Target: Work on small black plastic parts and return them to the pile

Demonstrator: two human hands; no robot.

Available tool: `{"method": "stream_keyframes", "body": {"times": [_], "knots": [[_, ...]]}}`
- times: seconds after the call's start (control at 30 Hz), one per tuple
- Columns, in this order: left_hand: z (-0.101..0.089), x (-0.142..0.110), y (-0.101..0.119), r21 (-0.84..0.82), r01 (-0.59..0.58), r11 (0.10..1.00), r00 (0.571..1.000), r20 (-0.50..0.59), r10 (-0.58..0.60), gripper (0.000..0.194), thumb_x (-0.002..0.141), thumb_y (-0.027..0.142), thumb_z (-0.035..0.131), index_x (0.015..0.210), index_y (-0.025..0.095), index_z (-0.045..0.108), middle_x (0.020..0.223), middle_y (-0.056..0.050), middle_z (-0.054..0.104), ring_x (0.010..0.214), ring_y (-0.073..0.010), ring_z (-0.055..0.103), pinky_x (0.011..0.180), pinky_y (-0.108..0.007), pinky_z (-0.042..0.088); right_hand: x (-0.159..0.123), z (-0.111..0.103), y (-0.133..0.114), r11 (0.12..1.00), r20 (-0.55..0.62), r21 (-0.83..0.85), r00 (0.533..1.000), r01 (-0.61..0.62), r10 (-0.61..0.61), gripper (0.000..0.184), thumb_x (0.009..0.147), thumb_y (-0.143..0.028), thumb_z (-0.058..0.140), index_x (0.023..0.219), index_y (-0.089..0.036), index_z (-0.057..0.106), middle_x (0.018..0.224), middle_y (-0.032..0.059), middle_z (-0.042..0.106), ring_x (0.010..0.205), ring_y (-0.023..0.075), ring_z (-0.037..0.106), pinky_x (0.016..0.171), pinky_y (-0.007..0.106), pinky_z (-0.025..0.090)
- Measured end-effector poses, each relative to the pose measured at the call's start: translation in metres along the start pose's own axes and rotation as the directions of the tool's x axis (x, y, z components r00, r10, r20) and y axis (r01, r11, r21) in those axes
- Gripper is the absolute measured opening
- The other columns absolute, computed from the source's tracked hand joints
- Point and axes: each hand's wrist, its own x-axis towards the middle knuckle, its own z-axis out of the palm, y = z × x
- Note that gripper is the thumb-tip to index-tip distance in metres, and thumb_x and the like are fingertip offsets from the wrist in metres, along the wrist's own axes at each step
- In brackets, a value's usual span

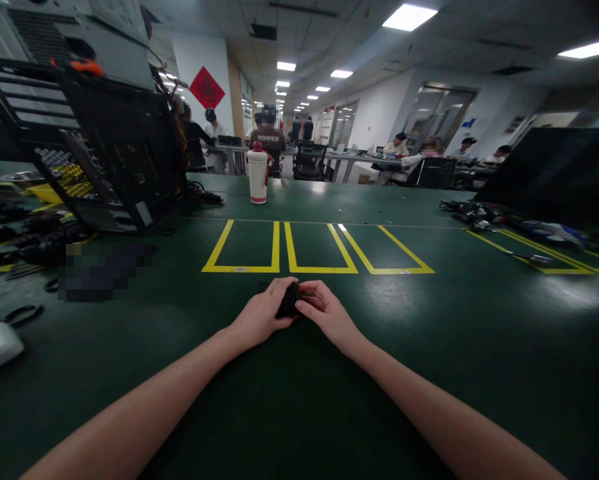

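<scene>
Grip of two hands, left (265, 312) and right (328, 312), on one black object (288, 301).

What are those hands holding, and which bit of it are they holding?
A small black thing: the left hand grips its left side, the right hand's fingertips are at its right edge.

An open-plan electronics workshop or office is stretching away under ceiling light panels, with people sitting at long desks. An opened computer case (124, 143) is standing on the green worktop (299, 400), where yellow tape (322, 270) is marking out bays (three side by side).
</scene>
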Motion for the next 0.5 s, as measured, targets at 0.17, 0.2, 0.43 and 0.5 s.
{"method": "stream_keyframes", "body": {"times": [0.17,0.2,0.43,0.5], "knots": [[-0.0001,-0.0008,-0.0009,-0.005,0.011,1.0,1.0,0.01,-0.011,0.062,0.071,0.023,0.057,0.122,0.029,0.022,0.123,-0.004,0.038,0.1,-0.0217,0.051,0.082,-0.038,0.044,-0.0005,-0.0027,-0.0006,0.999,0.047,0.001,0.998,-0.042,0.042,0.03,0.073,-0.023,0.056,0.102,-0.022,0.047,0.106,0.0026,0.053,0.105,0.0177,0.049,0.093,0.04,0.038],[0.0001,-0.0009,-0.0012,-0.001,0.008,1.0,1.0,0.008,-0.008,0.062,0.071,0.023,0.058,0.122,0.029,0.022,0.123,-0.004,0.038,0.1,-0.0216,0.051,0.081,-0.038,0.045,-0.0008,-0.0026,-0.0005,0.999,0.059,0.016,0.998,-0.03,0.029,0.03,0.072,-0.021,0.057,0.1,-0.023,0.047,0.105,0.0019,0.053,0.104,0.0173,0.05,0.093,0.04,0.039],[0.0003,-0.0009,-0.001,-0.001,-0.007,1.0,1.0,-0.004,0.007,0.061,0.072,0.023,0.056,0.122,0.029,0.022,0.123,-0.004,0.037,0.099,-0.0203,0.051,0.081,-0.036,0.045,-0.0021,0.0028,-0.0012,1.0,0.029,0.011,0.999,0.026,-0.026,0.019,0.074,-0.024,0.054,0.091,-0.023,0.047,0.097,0.0008,0.053,0.094,0.0164,0.055,0.083,0.036,0.046],[0.0003,-0.0009,-0.001,-0.002,-0.003,1.0,1.0,-0.004,0.003,0.061,0.072,0.024,0.056,0.122,0.028,0.022,0.122,-0.004,0.038,0.099,-0.0204,0.051,0.081,-0.036,0.045,-0.002,0.003,-0.0017,0.999,0.005,-0.024,0.999,0.032,-0.032,0.02,0.075,-0.024,0.054,0.094,-0.023,0.047,0.099,0.0011,0.053,0.096,0.0164,0.054,0.083,0.035,0.046]]}}
